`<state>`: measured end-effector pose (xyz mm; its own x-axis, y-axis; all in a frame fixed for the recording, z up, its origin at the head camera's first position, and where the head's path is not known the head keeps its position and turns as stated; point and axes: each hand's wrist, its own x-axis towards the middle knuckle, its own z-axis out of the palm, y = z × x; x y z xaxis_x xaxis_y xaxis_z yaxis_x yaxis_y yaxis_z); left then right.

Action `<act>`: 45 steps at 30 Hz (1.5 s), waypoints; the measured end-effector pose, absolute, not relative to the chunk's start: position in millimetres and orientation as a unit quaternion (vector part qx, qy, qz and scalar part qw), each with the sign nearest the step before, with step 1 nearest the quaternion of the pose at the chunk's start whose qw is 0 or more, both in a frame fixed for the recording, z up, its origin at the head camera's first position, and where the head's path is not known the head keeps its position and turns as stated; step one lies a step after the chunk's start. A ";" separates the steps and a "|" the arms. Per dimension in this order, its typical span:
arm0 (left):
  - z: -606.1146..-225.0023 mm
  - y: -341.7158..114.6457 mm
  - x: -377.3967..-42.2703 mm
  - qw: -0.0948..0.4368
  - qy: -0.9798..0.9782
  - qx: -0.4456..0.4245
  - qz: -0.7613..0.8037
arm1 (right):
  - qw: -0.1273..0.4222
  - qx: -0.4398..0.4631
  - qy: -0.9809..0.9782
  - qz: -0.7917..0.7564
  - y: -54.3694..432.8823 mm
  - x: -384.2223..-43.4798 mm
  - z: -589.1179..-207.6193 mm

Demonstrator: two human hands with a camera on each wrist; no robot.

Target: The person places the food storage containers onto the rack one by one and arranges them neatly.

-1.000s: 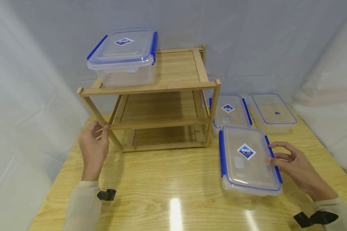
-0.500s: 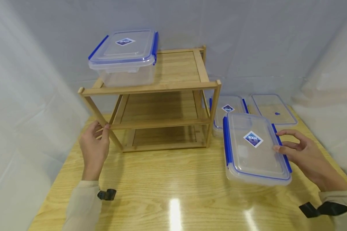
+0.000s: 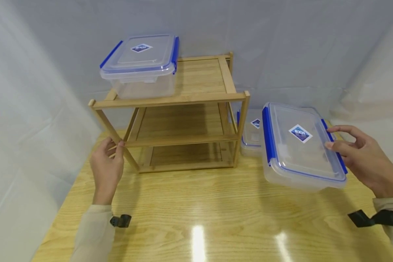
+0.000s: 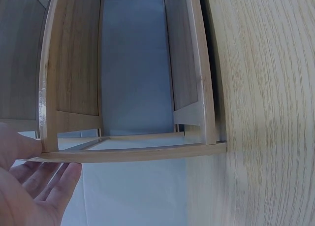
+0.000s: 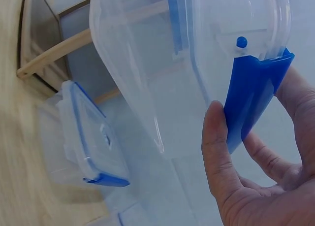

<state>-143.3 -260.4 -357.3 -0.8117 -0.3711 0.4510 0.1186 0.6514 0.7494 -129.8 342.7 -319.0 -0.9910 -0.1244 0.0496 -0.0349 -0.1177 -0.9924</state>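
My right hand (image 3: 363,156) grips a clear plastic food container (image 3: 304,153) by its right edge, at a blue side latch (image 5: 256,88). The container is in the air over the right of the table, tilted, lid up, with a BXH sticker. My left hand (image 3: 106,163) pinches the left front post (image 4: 133,154) of a wooden three-tier rack (image 3: 170,99), near the middle shelf. On the rack's top shelf, to the left, stands another latched container (image 3: 141,69). Beside the rack's right side a further container (image 3: 250,136) is partly hidden behind the held one.
The wood-grain table (image 3: 183,203) stretches in front of the rack. Behind the held container another container is nearly hidden, with only part of its rim showing. A pale sheet (image 3: 281,43) hangs behind and at both sides.
My right hand has carried the container up, away from me and to the right, so it now covers most of the containers behind. My left hand stays on the rack post.
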 end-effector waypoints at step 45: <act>-359.2 -262.0 -144.2 0.312 -0.857 0.061 -0.406 | 0.029 -0.044 0.636 -0.770 307.6 -205.9 -188.2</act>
